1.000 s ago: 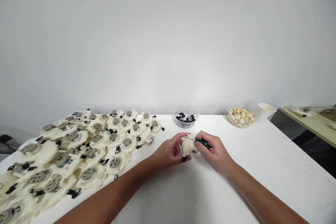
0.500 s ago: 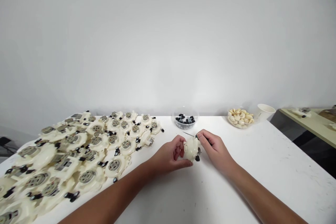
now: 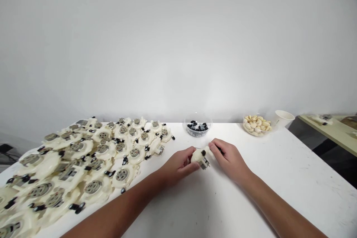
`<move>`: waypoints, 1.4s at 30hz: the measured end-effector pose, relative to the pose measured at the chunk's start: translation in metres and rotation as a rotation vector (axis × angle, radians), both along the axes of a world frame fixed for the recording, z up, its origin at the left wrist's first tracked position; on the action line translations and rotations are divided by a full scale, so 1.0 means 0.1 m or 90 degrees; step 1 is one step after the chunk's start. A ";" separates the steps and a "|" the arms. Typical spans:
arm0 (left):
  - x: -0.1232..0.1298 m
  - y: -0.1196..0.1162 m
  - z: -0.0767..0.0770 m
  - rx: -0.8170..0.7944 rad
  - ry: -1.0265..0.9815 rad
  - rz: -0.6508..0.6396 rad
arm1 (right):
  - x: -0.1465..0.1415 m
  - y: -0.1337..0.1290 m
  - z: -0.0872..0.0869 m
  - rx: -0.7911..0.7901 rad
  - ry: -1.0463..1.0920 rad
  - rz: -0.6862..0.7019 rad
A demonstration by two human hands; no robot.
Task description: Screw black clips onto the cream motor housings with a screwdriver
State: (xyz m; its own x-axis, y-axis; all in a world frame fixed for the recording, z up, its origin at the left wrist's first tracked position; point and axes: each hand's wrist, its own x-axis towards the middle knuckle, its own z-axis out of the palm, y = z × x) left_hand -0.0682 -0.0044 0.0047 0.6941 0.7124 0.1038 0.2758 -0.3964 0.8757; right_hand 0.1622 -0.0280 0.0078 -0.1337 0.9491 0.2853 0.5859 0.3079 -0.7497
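My left hand (image 3: 182, 163) is closed round a cream plastic motor housing (image 3: 197, 155), with thumb and fingers on its left side. A black fitting shows on top of the housing, and a grey metal part faces down to the right. Touching or very near its right side, my right hand (image 3: 227, 158) is closed on a thin screwdriver (image 3: 221, 151). Only a bit of its black handle shows between the fingers; most of its shaft is hidden behind the housing.
Many similar housings (image 3: 93, 187) with black fittings cover the table's left side. Behind my hands stands a clear bowl (image 3: 197, 132) of small black and metal parts. Farther right are a clear bowl of cream pieces (image 3: 257, 126) and a white paper cup (image 3: 283, 118). A second table (image 3: 331, 130) lies beyond.
The housing has been turned in my left hand, so its black fitting is now on top and the metal part shows below. The screwdriver's shaft is less visible.
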 end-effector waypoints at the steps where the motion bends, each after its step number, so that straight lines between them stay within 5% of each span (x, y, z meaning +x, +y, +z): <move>1: 0.00 0.01 -0.02 -0.006 -0.013 0.001 | 0.00 0.00 -0.01 0.003 -0.025 -0.002; 10: 0.03 0.04 -0.15 -0.170 -0.083 0.132 | 0.02 0.01 -0.02 0.047 -0.173 -0.014; 22: 0.04 0.03 -0.12 -0.183 0.003 0.239 | 0.03 0.02 -0.06 0.113 -0.193 -0.006; 32: 0.04 0.09 -0.11 -0.120 0.035 0.177 | 0.03 -0.05 -0.03 -0.061 0.239 0.022; 42: 0.09 0.03 -0.14 0.050 0.058 0.110 | -0.01 -0.08 0.06 -0.060 0.197 0.148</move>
